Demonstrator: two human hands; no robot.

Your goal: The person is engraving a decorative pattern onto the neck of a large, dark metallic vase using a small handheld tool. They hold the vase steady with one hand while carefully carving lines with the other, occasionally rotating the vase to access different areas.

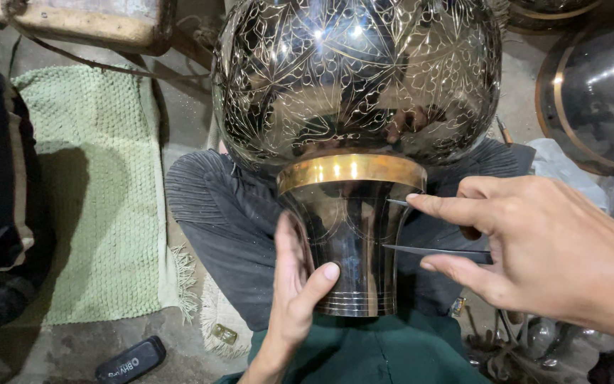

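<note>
One large engraved metal vessel [355, 78] fills the top centre of the view: a dark, shiny globe covered in fine incised leaf and star patterns. It lies tipped toward the camera, resting on dark grey cloth [214, 227] over the person's lap. From the globe a single flared neck [349, 242] points down toward the viewer, polished dark, with one brass-coloured band [352, 171] where neck meets globe and a few thin grooved rings near its open end.

Two more dark rounded vessels [595, 99] sit at the upper right edge, one with a brass rim, the other only partly in view above it. One pale green knitted mat [97, 185] lies on the floor to the left, with a fringed edge at its lower right corner. Above it stands part of one worn, cream-coloured box or container [87, 21]. Green cloth [371, 355] shows at the bottom centre.

The right hand [541, 249] comes in from the right, its grip pinched on one thin pointed metal tool [435, 250]; the index finger stretches toward the neck, and a second slim tip [396, 203] shows just under that finger, touching or nearly touching the metal. Whether both tips belong to one tool I cannot tell.

The left hand [296, 291] comes up from below and clasps the neck, thumb pressed across its lower front.

One small black flat object [131, 361] lies on the floor at the lower left.
</note>
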